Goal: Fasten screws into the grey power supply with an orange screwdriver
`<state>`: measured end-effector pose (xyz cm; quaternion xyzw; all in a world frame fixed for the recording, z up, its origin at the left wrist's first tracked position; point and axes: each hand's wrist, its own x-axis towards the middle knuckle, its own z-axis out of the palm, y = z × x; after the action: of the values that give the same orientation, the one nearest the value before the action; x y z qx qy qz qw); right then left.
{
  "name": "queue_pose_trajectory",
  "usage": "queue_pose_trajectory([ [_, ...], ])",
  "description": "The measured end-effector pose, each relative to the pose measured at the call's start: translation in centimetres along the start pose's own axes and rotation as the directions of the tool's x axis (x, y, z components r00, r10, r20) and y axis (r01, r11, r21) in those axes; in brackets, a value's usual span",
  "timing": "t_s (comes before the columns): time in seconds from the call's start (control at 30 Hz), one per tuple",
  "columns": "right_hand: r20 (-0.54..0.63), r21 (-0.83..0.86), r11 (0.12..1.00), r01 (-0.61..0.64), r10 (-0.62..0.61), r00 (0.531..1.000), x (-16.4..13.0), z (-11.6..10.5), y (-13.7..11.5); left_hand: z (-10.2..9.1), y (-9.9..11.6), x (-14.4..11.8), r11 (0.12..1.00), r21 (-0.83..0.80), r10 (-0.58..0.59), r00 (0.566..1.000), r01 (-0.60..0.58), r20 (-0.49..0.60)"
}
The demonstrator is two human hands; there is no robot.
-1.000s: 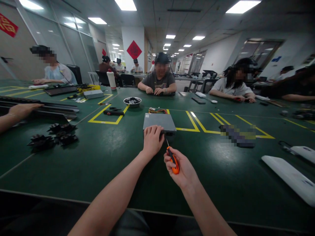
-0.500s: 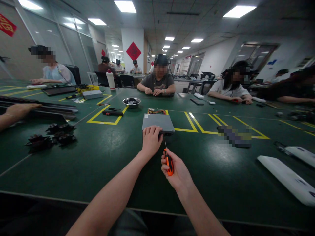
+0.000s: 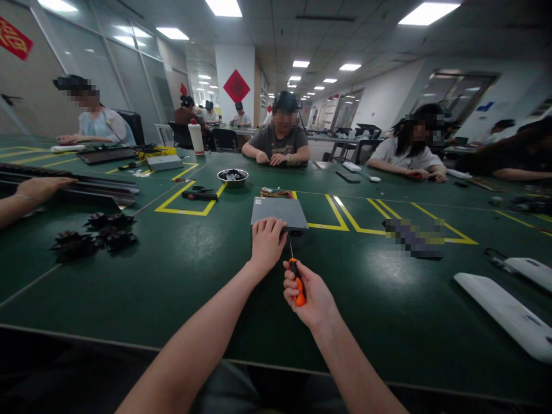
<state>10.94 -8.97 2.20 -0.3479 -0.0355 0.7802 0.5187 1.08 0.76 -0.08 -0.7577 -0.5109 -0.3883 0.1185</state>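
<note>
A grey metal computer power supply (image 3: 279, 211) lies on the green table in front of me, its bundle of coloured cables (image 3: 276, 194) at the far side. My left hand (image 3: 268, 241) grips its near left part, with the fingers over the top and the thumb at the near face. In my right hand (image 3: 308, 290) is a screwdriver (image 3: 297, 283) with an orange and black handle, fingers wrapped round it. Its thin shaft points up at the near face of the power supply, below the socket side. Whether the tip sits in a screw cannot be made out.
Black finned parts (image 3: 97, 233) lie to the left, near another person's hand (image 3: 41, 192) on long dark metal pieces. A metal bowl (image 3: 232, 177) of small parts stands beyond. White casings (image 3: 502, 313) lie at right. Co-workers sit across the table (image 3: 194, 310).
The screwdriver handle has turned a little in my right hand, showing a different pattern of orange and black. My left hand keeps its place on the power supply. The view has shifted slightly.
</note>
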Motion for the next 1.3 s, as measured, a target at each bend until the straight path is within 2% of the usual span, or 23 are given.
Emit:
queue_pose_trajectory([
  [0.17,-0.002,-0.034,0.997,0.074,-0.074,0.997,-0.9,-1.3,0.0,-0.2,0.1,0.0,1.0,-0.001,0.001,1.0,-0.001,-0.003],
  [0.37,-0.082,-0.03,0.994,0.101,-0.103,0.991,-1.2,-2.7,-1.5,-0.6,-0.1,-0.2,0.997,-0.055,0.049,0.999,-0.048,0.011],
  [0.5,-0.072,-0.054,0.993,0.105,-0.108,0.992,-1.0,-2.4,-2.1,-0.8,-0.2,-0.3,0.996,-0.072,0.058,0.998,-0.056,0.023],
  [1.3,-0.101,-0.073,0.988,0.133,-0.14,0.985,-0.4,-1.7,-1.8,-0.7,-0.3,-0.3,0.994,-0.092,0.062,0.998,-0.059,0.022],
])
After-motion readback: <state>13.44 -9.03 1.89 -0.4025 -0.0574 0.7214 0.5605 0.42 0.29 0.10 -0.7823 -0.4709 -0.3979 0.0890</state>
